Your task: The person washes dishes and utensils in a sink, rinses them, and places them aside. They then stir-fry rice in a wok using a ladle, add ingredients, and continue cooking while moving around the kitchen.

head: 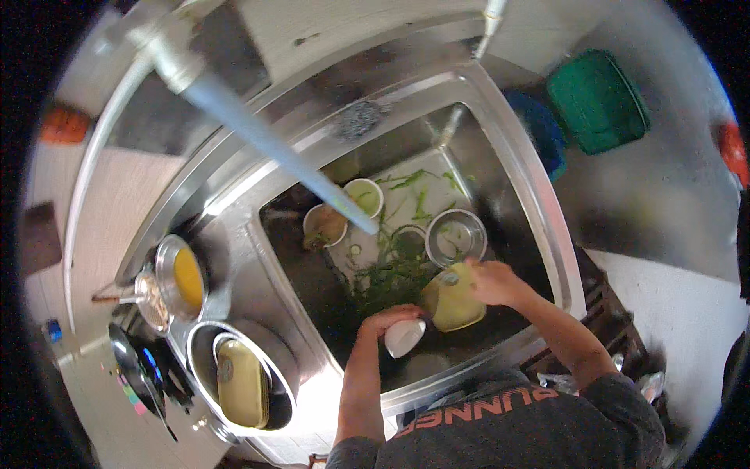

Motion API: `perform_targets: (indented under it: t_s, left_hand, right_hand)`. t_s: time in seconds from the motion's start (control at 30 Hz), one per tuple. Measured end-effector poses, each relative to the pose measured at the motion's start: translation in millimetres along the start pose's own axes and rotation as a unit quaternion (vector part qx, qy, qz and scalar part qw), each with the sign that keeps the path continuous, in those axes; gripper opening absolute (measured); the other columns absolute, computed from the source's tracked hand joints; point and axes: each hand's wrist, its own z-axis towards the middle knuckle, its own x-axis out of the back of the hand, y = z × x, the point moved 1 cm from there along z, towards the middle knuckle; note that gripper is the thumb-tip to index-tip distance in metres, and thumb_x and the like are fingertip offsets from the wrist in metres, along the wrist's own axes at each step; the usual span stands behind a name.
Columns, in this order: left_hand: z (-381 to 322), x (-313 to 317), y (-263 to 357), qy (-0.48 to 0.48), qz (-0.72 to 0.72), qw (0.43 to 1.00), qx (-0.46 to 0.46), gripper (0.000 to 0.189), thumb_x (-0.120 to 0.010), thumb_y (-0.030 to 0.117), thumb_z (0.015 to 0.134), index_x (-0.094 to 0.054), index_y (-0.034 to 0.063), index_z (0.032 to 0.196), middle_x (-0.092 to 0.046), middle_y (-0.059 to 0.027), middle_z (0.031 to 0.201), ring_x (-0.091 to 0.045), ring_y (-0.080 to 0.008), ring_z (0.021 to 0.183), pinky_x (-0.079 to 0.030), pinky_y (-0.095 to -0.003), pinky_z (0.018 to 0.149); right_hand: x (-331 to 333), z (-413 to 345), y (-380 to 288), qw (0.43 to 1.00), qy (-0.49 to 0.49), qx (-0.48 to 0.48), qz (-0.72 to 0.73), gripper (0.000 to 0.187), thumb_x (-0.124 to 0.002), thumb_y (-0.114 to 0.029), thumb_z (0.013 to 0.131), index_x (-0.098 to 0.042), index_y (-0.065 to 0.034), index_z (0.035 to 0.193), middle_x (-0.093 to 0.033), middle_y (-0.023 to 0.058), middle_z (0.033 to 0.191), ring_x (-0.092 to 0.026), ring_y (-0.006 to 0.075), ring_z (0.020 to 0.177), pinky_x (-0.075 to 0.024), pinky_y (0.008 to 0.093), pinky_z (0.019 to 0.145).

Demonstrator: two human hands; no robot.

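Observation:
Over the near side of a stainless steel sink, my left hand holds a small white bowl or cup, tilted, with its inside hidden. My right hand grips the upper edge of a yellowish plastic container. Just beyond that container, a round metal pan rests on the sink floor. Green leafy scraps lie thickly near my left hand and scatter toward the back. Two white cups stand at the left, one with pale green contents, the other with brownish matter.
A pale blue hose hangs from the tap across the sink. On the left drainboard stand a metal pot containing another yellowish container, a metal bowl with yellow contents and a strainer. A green basket sits at the right.

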Motion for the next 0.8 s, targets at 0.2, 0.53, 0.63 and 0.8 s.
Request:
perform_targets:
  t_s: [0.2, 0.53, 0.63, 0.8]
  left_hand:
    - [-44, -64, 22, 0.135, -0.407, 0.883, -0.189, 0.054, -0.048, 0.048, 0.095, -0.050, 0.0096, 0.132, -0.064, -0.0126, 0.115, -0.062, -0.0297, 0.104, -0.050, -0.0458, 0.089]
    - [-312, -110, 51, 0.204, -0.303, 0.690, -0.625, 0.061, -0.045, 0.060, 0.088, -0.054, 0.0067, 0.116, -0.057, -0.0173, 0.120, -0.055, -0.0357, 0.110, -0.045, -0.0511, 0.094]
    - [-387, -75, 32, 0.390, -0.230, 0.657, -0.604, 0.053, -0.046, 0.051, 0.093, -0.054, 0.0033, 0.115, -0.059, -0.0137, 0.116, -0.056, -0.0290, 0.109, -0.045, -0.0432, 0.096]
    - [-412, -12, -4, 0.565, -0.311, 0.625, -0.440, 0.032, -0.055, 0.027, 0.095, -0.060, 0.0023, 0.114, -0.062, -0.0086, 0.110, -0.059, -0.0224, 0.102, -0.048, -0.0351, 0.090]
  right_hand:
    - [99, -72, -59, 0.979, 0.154, -0.085, -0.100, 0.062, -0.056, -0.006, 0.073, -0.041, -0.0001, 0.132, -0.061, 0.0177, 0.065, -0.062, 0.0350, 0.060, -0.0478, 0.0453, 0.055]
    - [125, -88, -165, 0.832, 0.102, 0.017, 0.545, 0.056, -0.054, -0.002, 0.085, -0.035, -0.0023, 0.137, -0.057, 0.0086, 0.119, -0.057, 0.0162, 0.102, -0.0494, 0.0309, 0.085]
    - [107, -69, -234, 0.817, 0.089, 0.168, 0.545, 0.053, -0.057, -0.002, 0.086, -0.034, -0.0002, 0.135, -0.056, 0.0134, 0.121, -0.056, 0.0173, 0.106, -0.0485, 0.0329, 0.089]
    - [61, -36, -346, 0.890, 0.140, 0.271, 0.338, 0.062, -0.065, -0.016, 0.085, -0.031, -0.0015, 0.135, -0.065, 0.0161, 0.071, -0.066, 0.0283, 0.056, -0.0530, 0.0380, 0.049]
